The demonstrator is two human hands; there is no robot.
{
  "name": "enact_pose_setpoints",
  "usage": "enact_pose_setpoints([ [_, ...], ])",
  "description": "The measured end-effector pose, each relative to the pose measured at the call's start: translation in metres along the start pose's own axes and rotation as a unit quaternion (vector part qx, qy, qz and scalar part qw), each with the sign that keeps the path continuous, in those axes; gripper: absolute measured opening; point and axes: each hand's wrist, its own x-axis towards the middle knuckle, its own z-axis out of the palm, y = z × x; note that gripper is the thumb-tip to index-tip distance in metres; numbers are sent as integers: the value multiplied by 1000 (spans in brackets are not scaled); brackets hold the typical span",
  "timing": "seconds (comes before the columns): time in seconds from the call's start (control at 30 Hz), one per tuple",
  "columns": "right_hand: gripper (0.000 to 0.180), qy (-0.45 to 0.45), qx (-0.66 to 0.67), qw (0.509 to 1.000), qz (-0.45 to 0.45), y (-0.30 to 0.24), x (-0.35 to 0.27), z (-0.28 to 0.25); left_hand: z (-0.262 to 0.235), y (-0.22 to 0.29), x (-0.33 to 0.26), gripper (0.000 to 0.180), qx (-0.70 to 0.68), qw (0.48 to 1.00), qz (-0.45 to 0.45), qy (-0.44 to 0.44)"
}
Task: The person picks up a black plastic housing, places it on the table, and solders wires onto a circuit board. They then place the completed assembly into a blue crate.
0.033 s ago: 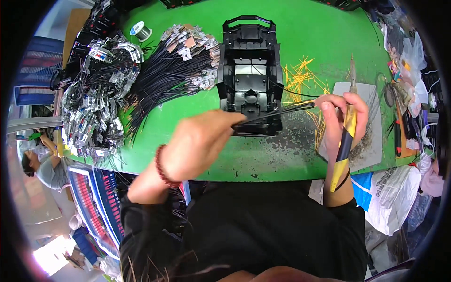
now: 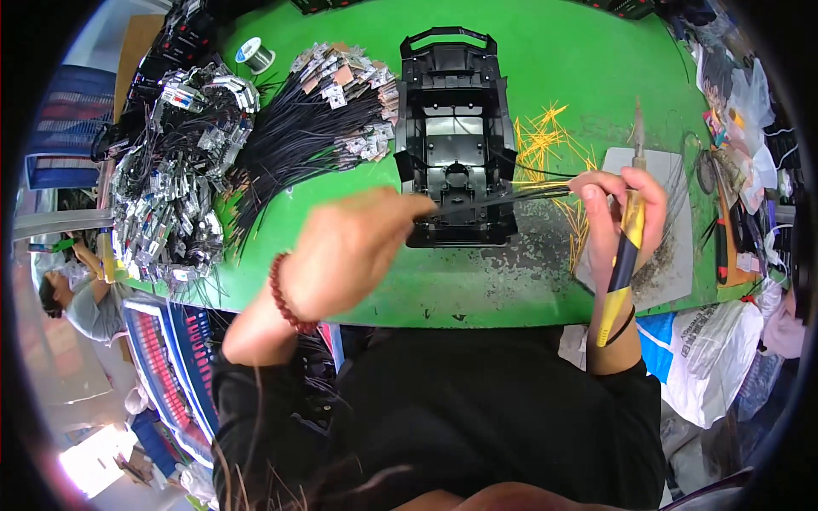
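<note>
My left hand (image 2: 349,243), slightly blurred and wearing a red bead bracelet, pinches one end of several black wires (image 2: 486,203). These stretch to my right hand (image 2: 643,204), whose thumb and fingertips close on their other end. In the same right hand lies a soldering iron (image 2: 630,247) with a yellow and black handle, its tip pointing away from me. Beneath the wires sits a black plastic housing (image 2: 456,149), shaped like a toy car body. A thin black wire runs from inside it toward my right hand.
Left of the housing lie a bundle of black wires with small boards (image 2: 315,119) and a heap of metal-cased parts (image 2: 183,170). A solder spool (image 2: 256,55) stands behind. Yellow wire pieces (image 2: 545,140) and a grey board (image 2: 673,247) are at right. Another person (image 2: 81,298) is far left.
My left hand has shifted a little to the left, drawing the wires straighter. The housing has moved very slightly. My right hand and the soldering iron are nearly still.
</note>
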Motion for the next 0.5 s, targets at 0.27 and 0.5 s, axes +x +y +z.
enact_pose_setpoints([
  [0.27, 38, 132, -48, 990, 13, 10, -18, -26, 26, -50, 134, 23, 181, 936, 294, 70],
  [0.5, 30, 36, -176, 981, -70, 7, -31, -31, 45, -45, 83, 20, 136, 969, 97, 182],
])
